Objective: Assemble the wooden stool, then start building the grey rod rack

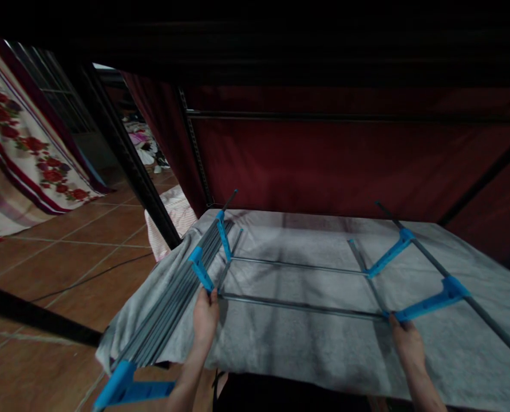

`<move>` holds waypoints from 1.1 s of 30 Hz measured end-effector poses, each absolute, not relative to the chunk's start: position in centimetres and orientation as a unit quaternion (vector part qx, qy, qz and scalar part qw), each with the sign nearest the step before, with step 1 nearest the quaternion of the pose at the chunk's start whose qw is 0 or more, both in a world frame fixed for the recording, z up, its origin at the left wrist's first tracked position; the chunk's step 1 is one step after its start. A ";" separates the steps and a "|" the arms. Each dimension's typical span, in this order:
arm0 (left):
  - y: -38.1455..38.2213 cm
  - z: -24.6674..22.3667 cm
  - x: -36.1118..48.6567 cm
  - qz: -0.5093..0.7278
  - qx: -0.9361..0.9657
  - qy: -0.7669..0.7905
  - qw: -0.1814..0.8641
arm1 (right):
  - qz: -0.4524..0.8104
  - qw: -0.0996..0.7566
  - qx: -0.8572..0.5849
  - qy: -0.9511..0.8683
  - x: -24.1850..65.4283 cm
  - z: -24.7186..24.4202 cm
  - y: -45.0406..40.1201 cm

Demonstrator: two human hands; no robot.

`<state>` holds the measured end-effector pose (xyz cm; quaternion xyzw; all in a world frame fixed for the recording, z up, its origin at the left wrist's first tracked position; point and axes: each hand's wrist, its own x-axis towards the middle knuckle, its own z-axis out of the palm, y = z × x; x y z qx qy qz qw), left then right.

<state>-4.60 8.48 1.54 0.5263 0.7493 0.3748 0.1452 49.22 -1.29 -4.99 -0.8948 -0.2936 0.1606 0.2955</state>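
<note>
A frame of grey metal tubes with blue plastic brackets lies across the grey cloth. My left hand is closed around the near left blue bracket, where the near crossbar meets it. At the crossbar's other end, my right hand pinches the near right blue bracket. Farther back, a thinner crossbar runs between the far left bracket and the far right bracket. A long grey tube passes through both right brackets. My fingertips are partly hidden at both joints.
Several grey tubes lie bundled at the left edge of the cloth-covered surface. Another blue bracket juts out at front left. Dark metal posts stand at the left, and a dark red curtain hangs behind.
</note>
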 end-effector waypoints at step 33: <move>9.7 -0.5 -2.2 0.313 0.485 0.808 0.122 | 0.104 0.292 -0.894 -0.323 49.0 -1.7 0.3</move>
